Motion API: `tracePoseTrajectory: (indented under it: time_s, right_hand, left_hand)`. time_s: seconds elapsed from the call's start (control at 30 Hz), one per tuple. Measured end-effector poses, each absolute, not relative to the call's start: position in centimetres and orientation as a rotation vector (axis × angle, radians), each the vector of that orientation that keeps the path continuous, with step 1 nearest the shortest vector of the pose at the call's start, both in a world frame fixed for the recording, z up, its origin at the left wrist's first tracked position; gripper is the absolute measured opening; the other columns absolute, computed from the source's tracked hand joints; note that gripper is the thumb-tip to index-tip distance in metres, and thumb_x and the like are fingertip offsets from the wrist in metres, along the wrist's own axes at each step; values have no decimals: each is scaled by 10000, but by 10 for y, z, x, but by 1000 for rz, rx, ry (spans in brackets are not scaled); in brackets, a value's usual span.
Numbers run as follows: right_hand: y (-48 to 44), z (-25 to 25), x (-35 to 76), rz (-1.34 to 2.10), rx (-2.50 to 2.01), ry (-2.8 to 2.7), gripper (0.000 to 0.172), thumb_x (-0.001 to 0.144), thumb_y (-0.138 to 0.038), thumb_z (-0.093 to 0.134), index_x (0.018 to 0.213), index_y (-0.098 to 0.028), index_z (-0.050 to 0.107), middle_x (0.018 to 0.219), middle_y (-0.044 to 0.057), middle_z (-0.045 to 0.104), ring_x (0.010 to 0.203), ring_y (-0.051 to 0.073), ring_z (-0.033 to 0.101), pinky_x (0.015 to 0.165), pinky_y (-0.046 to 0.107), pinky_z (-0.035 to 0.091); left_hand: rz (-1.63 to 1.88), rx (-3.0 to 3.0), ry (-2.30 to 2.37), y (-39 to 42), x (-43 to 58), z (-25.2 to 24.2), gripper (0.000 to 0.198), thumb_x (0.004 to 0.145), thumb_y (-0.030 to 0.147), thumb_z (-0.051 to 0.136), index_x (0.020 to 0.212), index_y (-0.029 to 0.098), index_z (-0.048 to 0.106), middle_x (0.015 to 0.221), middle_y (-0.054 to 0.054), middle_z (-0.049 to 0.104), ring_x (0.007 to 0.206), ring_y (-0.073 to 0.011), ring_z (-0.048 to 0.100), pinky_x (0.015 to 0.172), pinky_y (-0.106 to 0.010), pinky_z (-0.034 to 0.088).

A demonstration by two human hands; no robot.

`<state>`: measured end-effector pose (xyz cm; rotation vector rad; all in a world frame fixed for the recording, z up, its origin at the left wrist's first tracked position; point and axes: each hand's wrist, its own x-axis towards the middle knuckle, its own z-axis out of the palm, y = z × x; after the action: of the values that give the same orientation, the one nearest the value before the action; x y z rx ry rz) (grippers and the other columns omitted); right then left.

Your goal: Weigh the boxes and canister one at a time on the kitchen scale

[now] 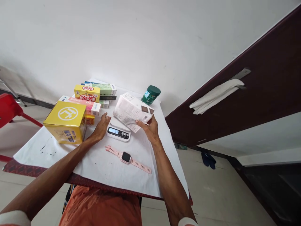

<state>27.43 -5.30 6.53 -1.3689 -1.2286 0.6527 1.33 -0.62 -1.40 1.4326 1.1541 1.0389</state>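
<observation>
My right hand (150,128) grips the lower right corner of a pale pink and white box (129,113), thumb on its printed face. The box is tilted over a small white digital scale (118,134); whether it touches the weighing plate I cannot tell. Digits glow on the scale's display, too small to read surely. Just left of the scale rests my left hand (101,128), holding nothing, its fingers partly hidden and loosely apart. A pink smartwatch (126,157) lies flat with its strap stretched out, nearer to me than the scale.
On the left stand a big yellow box (66,117), an orange-yellow small item (89,119), a pink carton (88,105) and stacked yellow boxes (87,93). A green canister (150,94) stands at the back by the wall. A white cloth (141,169) covers the table; a red chair (9,108) is left.
</observation>
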Motion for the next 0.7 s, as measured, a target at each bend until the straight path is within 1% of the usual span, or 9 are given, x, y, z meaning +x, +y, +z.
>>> tracePoseTrajectory:
  time_s: [0.07, 0.13, 0.23, 0.3, 0.4, 0.47, 0.53, 0.63, 0.7]
  right_hand:
    - [-57, 65, 285, 606, -1324, -1113, 692, 657, -513, 943, 1220, -221, 666, 1183, 114, 792, 1139, 314, 743, 921, 444, 646]
    - [-61, 65, 303, 516, -1307, -999, 746, 651, -531, 936, 1253, -205, 640, 1186, 122, 788, 1124, 316, 753, 881, 442, 660]
    - [-66, 64, 343, 286, -1407, -851, 782, 607, -544, 933, 1224, -192, 607, 1181, 121, 780, 1088, 323, 766, 863, 468, 668]
    - [-63, 62, 370, 115, -1557, -756, 722, 612, -526, 918, 1168, -205, 588, 1177, 114, 770, 1091, 331, 762, 882, 498, 664]
    - [-44, 59, 399, -73, -1812, -627, 614, 648, -454, 911, 1089, -218, 556, 1181, 148, 749, 1146, 365, 741, 1005, 538, 619]
    - [-21, 57, 408, -88, -1927, -556, 582, 684, -418, 900, 1090, -218, 533, 1206, 180, 739, 1194, 382, 724, 1097, 548, 566]
    - [5, 55, 409, -45, -1982, -517, 567, 722, -391, 880, 1118, -219, 511, 1252, 199, 728, 1251, 382, 699, 1150, 538, 529]
    - [41, 52, 403, 17, -2006, -513, 573, 740, -359, 862, 1149, -227, 482, 1308, 197, 709, 1319, 370, 660, 1185, 518, 503]
    - [61, 50, 398, 41, -2009, -513, 575, 749, -353, 848, 1160, -232, 464, 1319, 188, 700, 1342, 361, 644, 1196, 516, 494]
  left_hand:
    - [1044, 1430, 1160, -6, 13, -14, 1096, 943, 916, 267, 1672, 98, 301, 1528, -256, 615, 1429, -369, 593, 1232, -558, 410]
    - [1056, 1435, 1160, -5, 13, -15, 1100, 931, 929, 269, 1664, 110, 321, 1522, -245, 621, 1411, -371, 605, 1218, -560, 424]
    - [1050, 1448, 1176, -4, 15, -16, 1156, 908, 954, 256, 1664, 82, 311, 1519, -258, 617, 1399, -388, 607, 1209, -579, 426]
    - [1039, 1456, 1187, -4, 15, -15, 1174, 904, 958, 248, 1670, 70, 296, 1524, -266, 610, 1398, -394, 606, 1212, -587, 417]
    - [1032, 1473, 1186, -6, 16, -14, 1140, 920, 942, 236, 1674, 89, 297, 1533, -253, 609, 1411, -392, 596, 1220, -592, 402]
    - [1033, 1479, 1184, -7, 16, -12, 1119, 928, 934, 235, 1675, 103, 299, 1531, -239, 616, 1420, -389, 589, 1222, -590, 401]
    - [1044, 1478, 1181, -7, 16, -11, 1119, 927, 934, 245, 1671, 100, 301, 1520, -234, 627, 1420, -388, 588, 1217, -586, 410]
    - [1056, 1462, 1174, -7, 16, -12, 1124, 927, 932, 258, 1663, 84, 312, 1511, -242, 630, 1407, -392, 597, 1201, -590, 430]
    - [1061, 1443, 1171, -7, 16, -14, 1090, 944, 911, 275, 1661, 92, 321, 1519, -241, 625, 1402, -386, 604, 1197, -586, 437]
